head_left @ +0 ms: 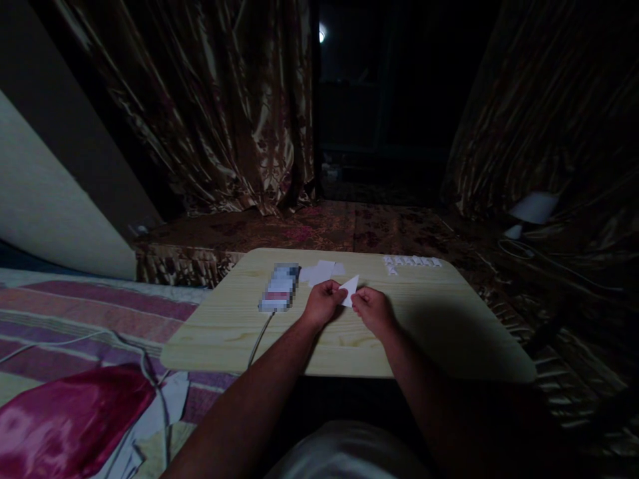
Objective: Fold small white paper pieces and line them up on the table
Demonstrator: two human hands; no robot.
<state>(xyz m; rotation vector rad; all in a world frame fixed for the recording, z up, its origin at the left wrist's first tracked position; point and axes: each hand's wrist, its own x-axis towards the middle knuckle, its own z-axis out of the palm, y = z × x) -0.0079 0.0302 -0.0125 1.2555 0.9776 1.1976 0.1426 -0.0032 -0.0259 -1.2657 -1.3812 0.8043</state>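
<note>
Between my two hands, just above the wooden table (219, 339), is a folded piece of white paper (351, 287) with a pointed, triangular shape. My left hand (324, 303) pinches its left side with thumb and fingers. At its lower right edge, the fingertips of my right hand (370, 307) close on the paper. Behind my left hand lie several white paper sheets (324, 269), loosely overlapping. Small folded white paper pieces (412, 261) form a row near the far right edge of the table, with one more piece (392, 271) in front of the row's left end.
A phone (279, 287) with a cable (259, 339) lies left of my hands. Left of the table are a striped bedspread (150, 306) and a shiny magenta cloth (74, 419). Behind stand a patterned ledge (299, 226), curtains (239, 106) and, at right, a white lamp (535, 207).
</note>
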